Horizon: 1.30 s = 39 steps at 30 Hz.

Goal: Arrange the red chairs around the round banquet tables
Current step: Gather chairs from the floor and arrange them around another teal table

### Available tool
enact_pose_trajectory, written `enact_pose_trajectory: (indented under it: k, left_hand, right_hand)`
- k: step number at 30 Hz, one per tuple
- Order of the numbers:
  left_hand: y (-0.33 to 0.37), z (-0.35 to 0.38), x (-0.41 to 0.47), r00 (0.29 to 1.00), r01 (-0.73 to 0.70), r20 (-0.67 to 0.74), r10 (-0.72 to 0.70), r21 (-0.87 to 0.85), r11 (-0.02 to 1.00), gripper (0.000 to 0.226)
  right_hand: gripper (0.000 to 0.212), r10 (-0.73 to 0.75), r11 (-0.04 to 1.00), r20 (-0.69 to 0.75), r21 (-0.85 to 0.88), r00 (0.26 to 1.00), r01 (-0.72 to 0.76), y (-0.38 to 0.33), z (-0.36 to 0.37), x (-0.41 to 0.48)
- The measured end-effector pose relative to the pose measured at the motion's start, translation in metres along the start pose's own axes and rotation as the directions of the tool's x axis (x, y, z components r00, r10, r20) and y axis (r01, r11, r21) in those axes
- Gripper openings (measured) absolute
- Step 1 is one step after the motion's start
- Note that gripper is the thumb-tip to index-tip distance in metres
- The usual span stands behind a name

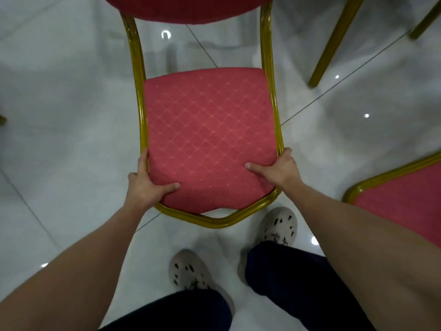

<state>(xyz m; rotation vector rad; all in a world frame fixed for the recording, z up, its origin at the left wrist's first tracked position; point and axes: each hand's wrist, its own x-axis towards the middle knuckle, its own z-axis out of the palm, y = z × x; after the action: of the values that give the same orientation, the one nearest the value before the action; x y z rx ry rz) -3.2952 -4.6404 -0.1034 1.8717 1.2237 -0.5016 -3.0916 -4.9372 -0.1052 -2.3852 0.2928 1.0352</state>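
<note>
My left hand [148,187] and right hand [280,168] grip the red chair [207,139] by the seat. Thumbs [254,166] on cushion [210,111], fingers [144,161] round frame [140,101].

Glossy pale tiled floor [71,115] — dark grout lines [307,105]; small light reflections [366,115].

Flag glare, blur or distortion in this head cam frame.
Head view: ceiling lights leave small white glare spots on the glossy pale tiled floor; wide-angle stretch balloons the forearms toward the bottom corners; the red diamond-patterned padded chair seat, gripped by the left hand and right hand, is sharp; picture edges look softer.
</note>
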Motion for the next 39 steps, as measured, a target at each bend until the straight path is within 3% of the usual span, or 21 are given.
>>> enact_pose_trajectory:
  k: [6, 12, 18, 21, 23, 25, 28, 36, 39]
  left_hand:
    - [0.052, -0.127, -0.109, 0.995, 0.041, 0.088, -0.046, 0.064, 0.997, 0.145]
    - [0.126, -0.309, -0.214, 0.999, 0.031, 0.019, -0.032, 0.064, 0.997, 0.115]
    - [0.231, -0.471, -0.266, 0.971, -0.043, -0.237, 0.021, -0.090, 0.995, 0.045]
    - [0.289, -0.522, -0.280, 0.928, -0.208, -0.338, 0.157, -0.118, 0.971, 0.049]
    - [0.331, -0.539, -0.274, 0.899, -0.277, -0.357, 0.253, -0.017, 0.961, 0.048]
    - [0.373, -0.549, -0.261, 0.911, -0.240, -0.323, 0.257, 0.093, 0.966, 0.044]
    - [0.429, -0.561, -0.230, 0.916, -0.244, -0.315, 0.248, 0.052, 0.968, 0.043]
    - [0.587, -0.588, -0.157, 0.947, -0.217, -0.238, 0.214, 0.013, 0.976, 0.054]
    - [0.608, -0.597, -0.131, 0.950, -0.208, -0.232, 0.208, 0.027, 0.978, 0.052]
  right_hand:
    - [0.140, -0.040, 0.999, 0.043, 0.008, 0.998, 0.040, -0.066, -0.075, -0.150]
    - [0.105, -0.072, 0.993, 0.060, -0.090, 0.996, 0.078, -0.185, -0.146, -0.311]
    - [0.076, -0.180, 0.984, -0.040, -0.018, 0.983, 0.180, -0.333, -0.210, -0.407]
    - [0.072, -0.279, 0.954, -0.111, 0.083, 0.954, 0.289, -0.395, -0.223, -0.438]
    - [0.067, -0.395, 0.916, -0.176, 0.007, 0.902, 0.402, -0.430, -0.226, -0.446]
    - [0.063, -0.482, 0.875, -0.234, -0.083, 0.844, 0.477, -0.461, -0.235, -0.440]
    - [0.060, -0.518, 0.848, -0.290, -0.056, 0.804, 0.527, -0.498, -0.259, -0.410]
    - [0.068, -0.427, 0.901, -0.272, -0.042, 0.862, 0.433, -0.595, -0.355, -0.315]
    - [0.066, -0.424, 0.903, -0.265, -0.052, 0.866, 0.426, -0.612, -0.363, -0.302]
